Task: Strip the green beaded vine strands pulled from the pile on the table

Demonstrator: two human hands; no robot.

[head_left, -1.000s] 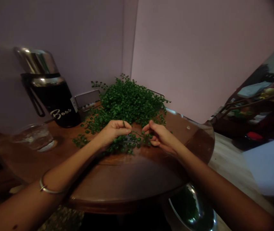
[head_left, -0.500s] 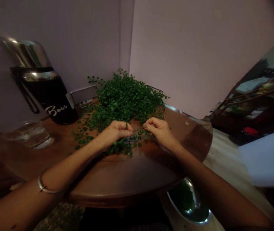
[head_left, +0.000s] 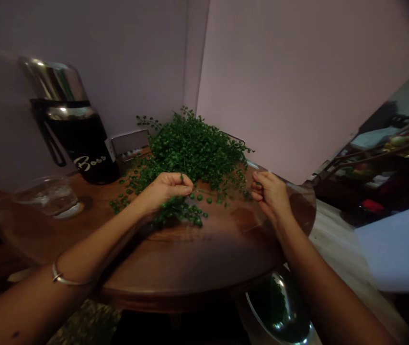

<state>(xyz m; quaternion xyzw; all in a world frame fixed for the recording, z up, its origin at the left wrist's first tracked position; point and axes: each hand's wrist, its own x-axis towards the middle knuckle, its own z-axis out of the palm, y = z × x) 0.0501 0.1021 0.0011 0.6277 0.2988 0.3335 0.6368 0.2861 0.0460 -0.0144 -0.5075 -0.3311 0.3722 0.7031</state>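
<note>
L grip (head_left: 168, 189) is curled narrow, pinching a thin green stem (head_left: 181, 178) that pokes up just past the fingers. R grip (head_left: 271, 194) is a tight curl, well right of L grip and near the far-right edge of the round wooden tabletop (head_left: 204, 254). Prob. shut, but any thin stem in it is too small to tell.

The main heap of small round-leaved green sprigs (head_left: 193, 148) sits just beyond L grip, against the wall corner. A smaller loose bunch of sprigs (head_left: 179, 213) lies right under and in front of L grip, and scattered round leaves (head_left: 208, 199) lie between the grips.

Progress, going by how things lie: looks early on. Most of the foliage is in the big heap, w/ only the small bunch and a few bits apart from it, so lots is left.

Writing: a black & steel vacuum flask (head_left: 82, 148), well left of L grip, has "Boss" in white script on the body. No other legible labels.

Also: a clear glass w/ water (head_left: 48, 196) far left of L grip, a silver bangle (head_left: 64, 280) on the L wrist, and a shiny steel bowl (head_left: 279, 306) below and behind R grip, past the table edge, w/ dark green in it, contents or reflection unclear.
</note>
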